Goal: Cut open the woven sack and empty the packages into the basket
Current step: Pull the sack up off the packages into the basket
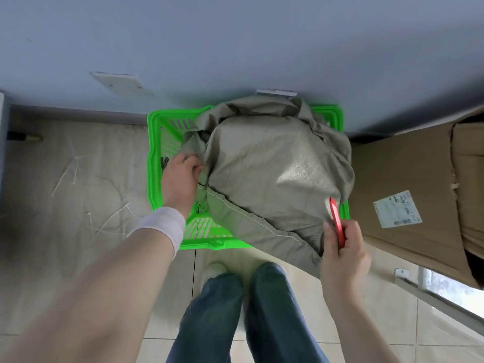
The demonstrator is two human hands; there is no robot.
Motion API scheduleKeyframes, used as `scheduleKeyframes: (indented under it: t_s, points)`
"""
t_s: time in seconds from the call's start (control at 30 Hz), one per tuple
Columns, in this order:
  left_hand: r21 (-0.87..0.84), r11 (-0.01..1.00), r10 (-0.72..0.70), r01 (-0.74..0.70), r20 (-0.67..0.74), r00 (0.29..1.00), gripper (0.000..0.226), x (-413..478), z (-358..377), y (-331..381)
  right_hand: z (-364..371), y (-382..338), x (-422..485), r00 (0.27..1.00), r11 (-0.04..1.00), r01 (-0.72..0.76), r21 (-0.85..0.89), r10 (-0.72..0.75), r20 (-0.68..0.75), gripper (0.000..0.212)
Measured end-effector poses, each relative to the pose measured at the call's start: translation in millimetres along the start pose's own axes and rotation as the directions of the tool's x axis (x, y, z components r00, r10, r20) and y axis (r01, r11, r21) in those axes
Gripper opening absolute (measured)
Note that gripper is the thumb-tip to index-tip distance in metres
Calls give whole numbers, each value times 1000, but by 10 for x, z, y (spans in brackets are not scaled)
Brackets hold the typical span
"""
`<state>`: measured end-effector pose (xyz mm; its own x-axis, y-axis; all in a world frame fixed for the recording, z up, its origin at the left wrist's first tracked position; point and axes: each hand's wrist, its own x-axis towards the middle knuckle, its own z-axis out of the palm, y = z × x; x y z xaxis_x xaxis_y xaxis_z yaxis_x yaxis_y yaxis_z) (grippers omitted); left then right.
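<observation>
A bulging grey-green woven sack (pixel 272 169) lies across a bright green plastic basket (pixel 154 153) on the floor, covering most of it. My left hand (pixel 180 176) grips a fold of the sack at its left side, over the basket's inside. My right hand (pixel 343 247) holds a red cutter (pixel 336 221) at the sack's lower right corner, with its tip against the fabric. The sack's stitched seam (pixel 251 216) runs along its near edge. The packages inside are hidden.
A large cardboard box (pixel 408 179) with a white label stands right of the basket. A blue-grey wall (pixel 235 48) rises just behind it. Cut white cable ties (pixel 70 174) lie on the tiled floor at left. My legs and a shoe (pixel 214 269) are just below the basket.
</observation>
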<state>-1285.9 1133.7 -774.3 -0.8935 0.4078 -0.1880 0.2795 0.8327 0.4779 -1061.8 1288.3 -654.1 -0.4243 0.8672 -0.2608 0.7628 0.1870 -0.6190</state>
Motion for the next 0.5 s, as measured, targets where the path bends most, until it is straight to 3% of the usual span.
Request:
scheduleKeyframes:
  t_s: [0.1, 0.2, 0.27, 0.4, 0.5]
  points:
    - [-109, 994, 9, -19, -96, 995, 19, -138, -377, 237, -331, -266, -36, 993, 1000, 24, -3, -24, -118, 22]
    - [-225, 973, -1, -59, -256, 967, 17, -521, -900, 647, -755, -709, -153, 965, 990, 86, 110, -56, -257, 24]
    - [-260, 965, -37, -40, -286, 958, 17, -751, -1182, 873, -941, -891, -147, 951, 985, 53, 165, 1, -308, 21]
    - [-187, 971, -164, 147, -81, 983, 13, -861, -1421, 1035, -983, -1006, 118, 964, 964, -265, 36, 266, -22, 30]
    - [-260, 959, -152, 109, -151, 977, 10, -992, -1598, 1253, -1118, -1146, 194, 989, 983, -132, 127, 140, -56, 33]
